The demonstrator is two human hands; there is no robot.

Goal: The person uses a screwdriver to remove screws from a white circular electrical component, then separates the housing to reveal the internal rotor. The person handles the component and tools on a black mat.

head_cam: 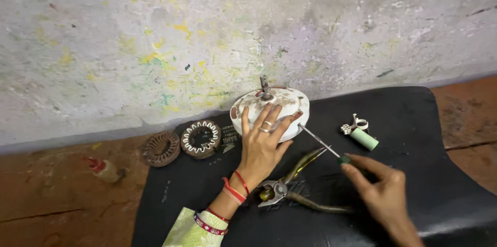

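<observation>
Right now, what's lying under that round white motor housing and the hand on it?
The white motor housing rests on a black mat, with the left hand flat on top. A metal shaft sticks up from it. Whatever lies beneath or inside it is covered.

- A rough plastered wall (155,30) is seen across the upper half, grey-white and flecked with yellow, green and dark paint marks.
- A worn reddish-brown floor (57,200) is shown below the wall, crossed by thin cracks at the left and the right.
- A black mat (414,117) is laid on the floor, its far edge set close against the base of the wall.
- Even, soft light is cast over the scene; no hard shadows are formed.
</observation>
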